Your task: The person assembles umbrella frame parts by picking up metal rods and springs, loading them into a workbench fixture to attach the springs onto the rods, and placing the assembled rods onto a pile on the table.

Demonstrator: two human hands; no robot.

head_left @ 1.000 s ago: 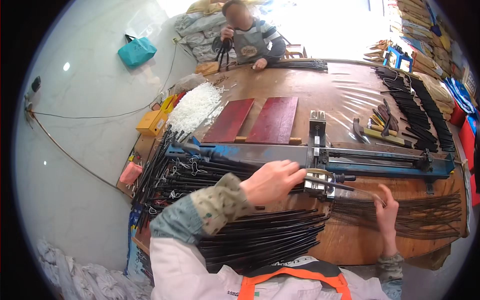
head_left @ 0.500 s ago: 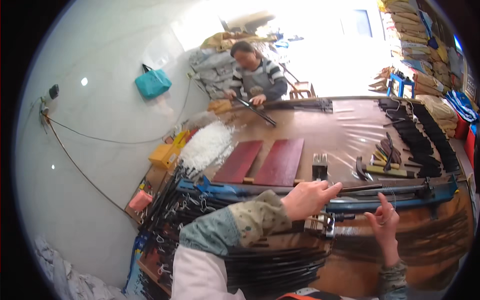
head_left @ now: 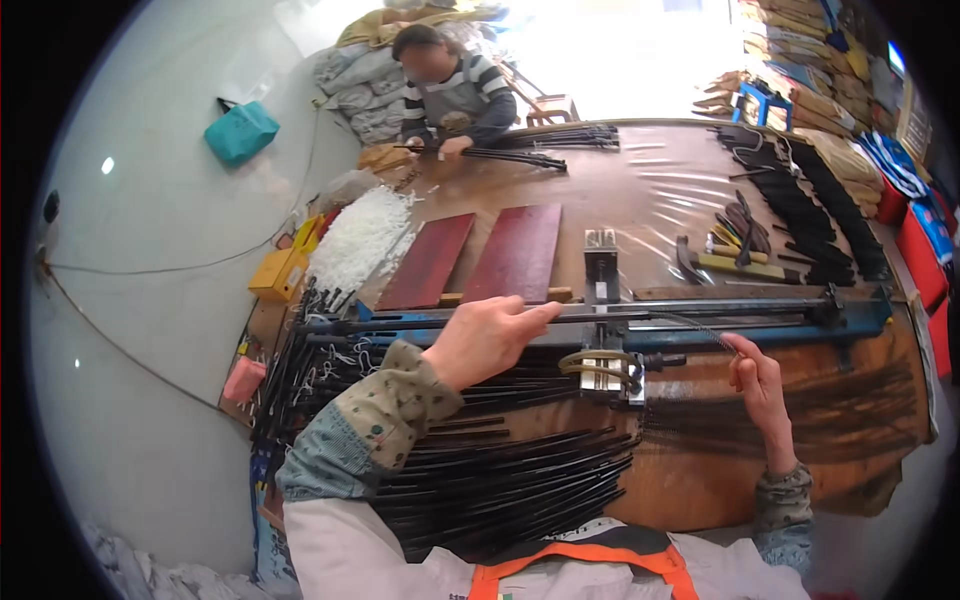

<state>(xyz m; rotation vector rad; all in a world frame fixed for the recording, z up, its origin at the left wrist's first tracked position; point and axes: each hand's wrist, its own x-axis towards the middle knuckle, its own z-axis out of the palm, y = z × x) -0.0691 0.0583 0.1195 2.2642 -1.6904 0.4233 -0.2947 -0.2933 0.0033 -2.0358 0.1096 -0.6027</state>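
- I see a pale grey concrete floor on the left, with a teal cloth bag lying on it.
- A broad brown wooden worktable fills the middle.
- Harsh daylight floods in at the far end, beside stacked grey sacks.

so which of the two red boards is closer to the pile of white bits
The left red board, the narrower one; it lies right beside the white pile, while the right red board sits farther away.
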